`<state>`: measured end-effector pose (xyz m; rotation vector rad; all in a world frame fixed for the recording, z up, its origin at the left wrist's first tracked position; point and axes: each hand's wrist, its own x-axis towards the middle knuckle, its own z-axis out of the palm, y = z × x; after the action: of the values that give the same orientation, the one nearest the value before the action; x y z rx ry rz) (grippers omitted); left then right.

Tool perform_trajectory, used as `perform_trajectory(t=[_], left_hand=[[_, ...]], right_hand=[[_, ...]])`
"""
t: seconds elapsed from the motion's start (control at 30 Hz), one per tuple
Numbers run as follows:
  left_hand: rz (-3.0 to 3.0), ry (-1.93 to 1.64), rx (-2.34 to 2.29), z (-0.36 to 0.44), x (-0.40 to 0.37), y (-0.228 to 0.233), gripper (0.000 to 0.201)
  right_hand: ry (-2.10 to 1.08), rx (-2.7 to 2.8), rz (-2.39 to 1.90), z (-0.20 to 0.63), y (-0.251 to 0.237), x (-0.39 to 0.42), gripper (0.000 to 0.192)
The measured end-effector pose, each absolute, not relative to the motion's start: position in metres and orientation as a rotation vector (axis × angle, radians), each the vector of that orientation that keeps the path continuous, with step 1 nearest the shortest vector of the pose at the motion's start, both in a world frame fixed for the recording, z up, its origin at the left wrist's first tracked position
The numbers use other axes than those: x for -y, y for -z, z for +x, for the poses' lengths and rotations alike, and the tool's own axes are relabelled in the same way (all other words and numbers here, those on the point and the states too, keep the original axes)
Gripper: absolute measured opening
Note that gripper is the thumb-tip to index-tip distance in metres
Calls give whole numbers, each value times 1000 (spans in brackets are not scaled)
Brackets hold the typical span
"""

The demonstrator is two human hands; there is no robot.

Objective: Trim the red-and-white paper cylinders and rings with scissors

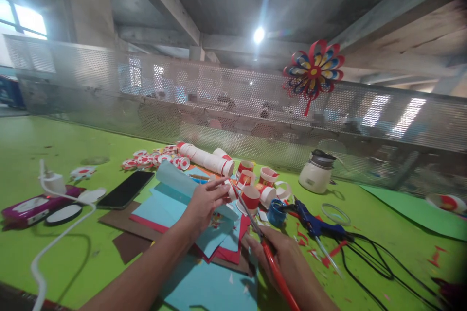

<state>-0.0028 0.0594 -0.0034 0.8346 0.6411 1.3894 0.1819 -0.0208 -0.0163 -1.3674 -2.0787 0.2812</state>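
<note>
My right hand (282, 257) is closed around red-handled scissors (269, 252), their long metal blades pointing up and away to the left. The blade tips reach a small white and red paper cup piece (231, 189), which the fingers of my left hand (204, 204) pinch; its exact shape is partly hidden. Under my left hand lie light blue paper sheets (155, 211), red paper and brown cardboard (120, 221). Just beyond the blades stand several cut red and white paper cups (250, 198).
A stack of paper cups (206, 158) lies behind, beside red and white paper discs (144, 159). A phone (126, 189), purple power strip (32, 209) and white cable are left. Rightward are a blue paint jar (276, 213), blue glue gun (310, 221) and cream jug (316, 172).
</note>
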Motion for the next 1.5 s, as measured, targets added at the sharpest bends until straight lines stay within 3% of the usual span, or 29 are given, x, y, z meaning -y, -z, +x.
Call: perform_trajectory(t=[0.6, 1.0, 1.5], left_hand=[[807, -1386, -636, 2, -56, 5, 29], [818, -1373, -674, -2, -55, -1, 30], [877, -1405, -716, -2, -58, 5, 50]], right_hand=[[-122, 2118, -1519, 180, 18, 24, 39], [-226, 2088, -1401, 181, 14, 21, 32], [-246, 2129, -1491, 182, 7, 22, 32]])
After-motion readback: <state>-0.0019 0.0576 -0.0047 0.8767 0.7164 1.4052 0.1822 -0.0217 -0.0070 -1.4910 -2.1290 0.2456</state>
